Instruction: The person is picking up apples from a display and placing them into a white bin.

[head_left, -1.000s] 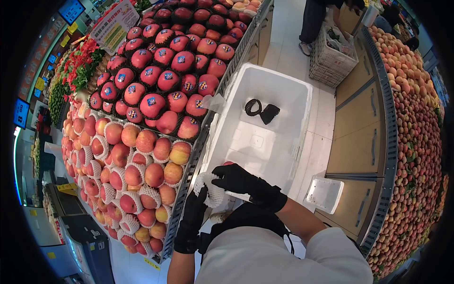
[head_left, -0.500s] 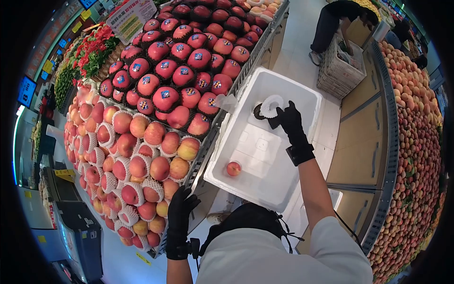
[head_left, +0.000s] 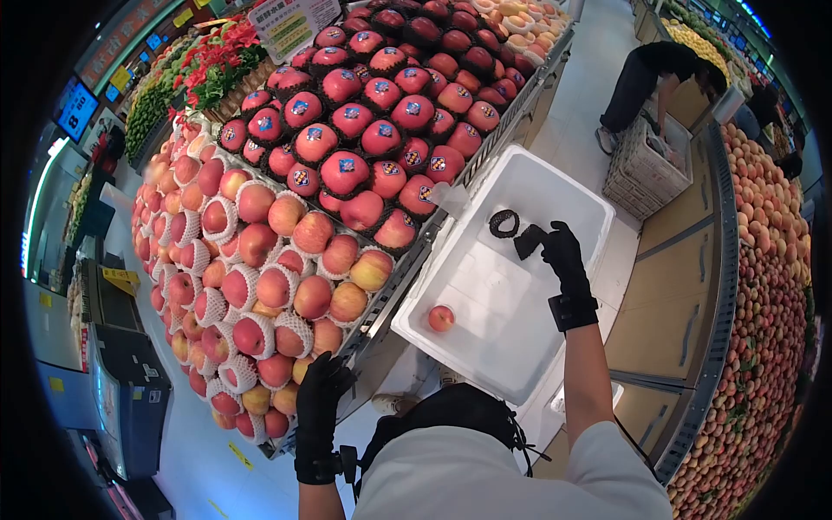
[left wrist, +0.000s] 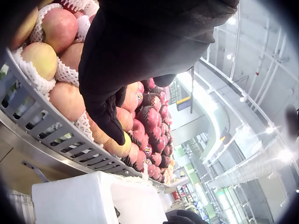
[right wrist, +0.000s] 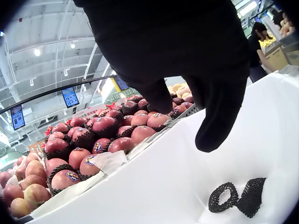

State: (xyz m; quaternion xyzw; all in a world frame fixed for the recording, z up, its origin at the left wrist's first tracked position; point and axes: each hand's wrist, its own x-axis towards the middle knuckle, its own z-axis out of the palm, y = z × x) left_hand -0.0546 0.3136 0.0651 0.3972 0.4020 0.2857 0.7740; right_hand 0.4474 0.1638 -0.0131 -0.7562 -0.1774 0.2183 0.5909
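Observation:
My right hand, in a black glove, hangs over the white foam box with its fingers apart and nothing between them. Below those fingers lie two black foam fruit nets, a ring-shaped one and a flatter one; the right wrist view shows both on the box floor. One bare red apple sits near the box's close left corner. My gloved left hand is by the front edge of the apple display, loose and holding nothing. In the left wrist view its fingertips overlap a yellowish apple.
Dark red apples in black nets fill the display beyond. A slotted grey rail edges the stand. At the right runs a counter of small reddish fruit. Another person bends over a white crate in the aisle.
First both hands held a white foam net; then my right hand was over the box, the white net below it. That net is now out of sight. The bare apple in the box has come into view.

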